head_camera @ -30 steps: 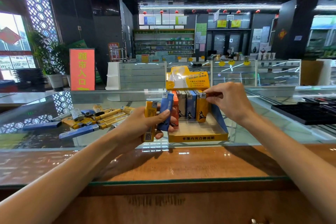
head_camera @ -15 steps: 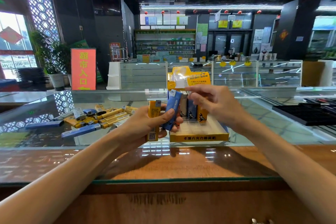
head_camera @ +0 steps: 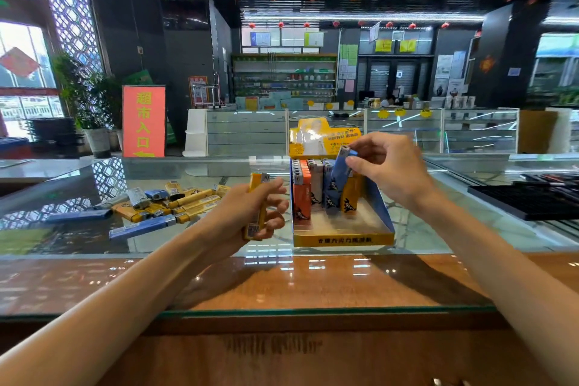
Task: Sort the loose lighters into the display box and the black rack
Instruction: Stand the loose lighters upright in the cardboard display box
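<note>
One display box [head_camera: 343,240] is standing on the glass counter [head_camera: 438,238], its yellow front wall facing the person. Inside it, lighters are standing upright toward the back in four colours: orange [head_camera: 302,197], white [head_camera: 317,185], blue [head_camera: 328,201] and yellow [head_camera: 349,200]. More tops are showing behind them, so the full number cannot be told. The front part of the box floor is lying bare.

The right hand [head_camera: 388,166] is hovering over the back right of the display box, arm reaching in from the lower right. Its thumb and fingers are pinching one blue lighter [head_camera: 340,171] near the metal top, the body tilting down toward the standing rows.

The left hand [head_camera: 247,213] is waiting just left of the display box, above the counter. Its fingers are curling round one yellow lighter [head_camera: 258,207], held nearly upright.

Further left of the display box, a pile of loose lighters [head_camera: 169,204] is lying flat on the glass: at least three blue and several yellow, the exact count unclear. One black rack [head_camera: 529,200] is sitting well to the right of the display box.
</note>
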`<act>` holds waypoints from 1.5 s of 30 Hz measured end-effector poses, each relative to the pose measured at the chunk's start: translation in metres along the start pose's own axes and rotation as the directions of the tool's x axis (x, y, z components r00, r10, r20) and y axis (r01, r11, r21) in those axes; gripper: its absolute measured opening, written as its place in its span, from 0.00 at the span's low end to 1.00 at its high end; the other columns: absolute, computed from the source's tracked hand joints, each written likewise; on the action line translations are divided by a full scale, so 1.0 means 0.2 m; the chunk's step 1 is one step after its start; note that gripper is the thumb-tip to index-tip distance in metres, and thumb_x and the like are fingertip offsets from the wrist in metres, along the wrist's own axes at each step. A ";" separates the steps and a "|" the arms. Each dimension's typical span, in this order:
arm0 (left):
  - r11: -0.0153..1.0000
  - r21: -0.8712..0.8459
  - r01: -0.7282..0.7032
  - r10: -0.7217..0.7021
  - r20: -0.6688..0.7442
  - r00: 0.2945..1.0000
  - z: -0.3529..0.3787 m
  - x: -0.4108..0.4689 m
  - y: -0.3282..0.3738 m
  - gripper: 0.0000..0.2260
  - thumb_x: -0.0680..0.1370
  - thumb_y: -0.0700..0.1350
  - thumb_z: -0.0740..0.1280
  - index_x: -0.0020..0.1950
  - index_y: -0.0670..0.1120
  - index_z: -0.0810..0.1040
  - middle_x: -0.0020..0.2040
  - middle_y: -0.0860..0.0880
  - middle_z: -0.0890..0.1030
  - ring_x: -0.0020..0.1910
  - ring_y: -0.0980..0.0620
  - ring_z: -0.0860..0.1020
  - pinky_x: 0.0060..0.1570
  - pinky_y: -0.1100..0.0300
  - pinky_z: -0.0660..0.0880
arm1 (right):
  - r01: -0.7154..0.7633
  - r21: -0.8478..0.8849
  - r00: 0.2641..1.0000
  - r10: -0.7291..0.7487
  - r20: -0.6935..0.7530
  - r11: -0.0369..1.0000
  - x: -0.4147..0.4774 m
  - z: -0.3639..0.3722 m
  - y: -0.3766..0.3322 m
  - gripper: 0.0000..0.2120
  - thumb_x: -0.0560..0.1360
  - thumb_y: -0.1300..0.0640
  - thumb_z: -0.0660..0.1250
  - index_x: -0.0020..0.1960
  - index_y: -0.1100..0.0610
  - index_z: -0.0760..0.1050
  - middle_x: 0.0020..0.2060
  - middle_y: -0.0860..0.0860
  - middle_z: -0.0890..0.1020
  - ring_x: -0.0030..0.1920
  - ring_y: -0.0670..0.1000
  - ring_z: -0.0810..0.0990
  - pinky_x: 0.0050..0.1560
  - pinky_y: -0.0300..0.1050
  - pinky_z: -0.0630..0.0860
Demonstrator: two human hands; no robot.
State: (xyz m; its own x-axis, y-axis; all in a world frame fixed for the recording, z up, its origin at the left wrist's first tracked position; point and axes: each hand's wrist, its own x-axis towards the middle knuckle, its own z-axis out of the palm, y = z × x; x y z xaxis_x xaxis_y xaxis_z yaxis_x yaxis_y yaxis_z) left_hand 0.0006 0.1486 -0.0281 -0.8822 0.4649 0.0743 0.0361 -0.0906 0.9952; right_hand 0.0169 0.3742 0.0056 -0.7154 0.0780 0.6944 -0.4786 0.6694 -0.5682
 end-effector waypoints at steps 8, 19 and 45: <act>0.983 -0.174 0.065 -0.057 0.055 0.997 0.00 -0.02 0.02 0.05 0.73 0.40 0.56 0.45 0.39 0.68 0.34 0.45 0.72 0.28 0.53 0.70 0.20 0.65 0.65 | 0.207 -0.288 0.976 -0.216 0.000 0.935 -0.02 0.09 0.04 0.11 0.69 0.63 0.73 0.51 0.61 0.81 0.46 0.55 0.82 0.42 0.45 0.75 0.42 0.19 0.65; 0.978 0.074 -0.197 0.199 -0.022 0.980 0.00 -0.03 0.00 0.12 0.69 0.45 0.67 0.51 0.42 0.80 0.45 0.47 0.85 0.38 0.52 0.83 0.34 0.65 0.77 | 0.215 -0.299 0.974 -0.225 0.000 0.930 -0.07 0.11 0.02 0.12 0.74 0.59 0.68 0.57 0.58 0.78 0.46 0.52 0.77 0.42 0.47 0.74 0.46 0.38 0.74; 0.195 0.881 -0.430 0.385 0.335 0.860 -0.15 -0.21 -0.13 0.21 0.74 0.67 0.57 0.55 0.57 0.78 0.53 0.62 0.79 0.53 0.67 0.75 0.51 0.67 0.74 | 0.099 -0.145 0.995 -0.097 0.026 0.984 -0.03 -0.12 0.08 0.14 0.63 0.50 0.73 0.44 0.58 0.82 0.36 0.51 0.83 0.36 0.48 0.80 0.37 0.38 0.77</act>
State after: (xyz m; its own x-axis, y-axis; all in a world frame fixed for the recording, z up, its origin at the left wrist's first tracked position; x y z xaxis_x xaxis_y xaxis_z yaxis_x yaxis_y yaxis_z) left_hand 0.0222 0.1061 -0.0584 -0.5878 0.6597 0.4682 0.8003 0.5587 0.2176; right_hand 0.0259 0.4022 0.0034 -0.6785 -0.0059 0.7345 -0.4685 0.7736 -0.4266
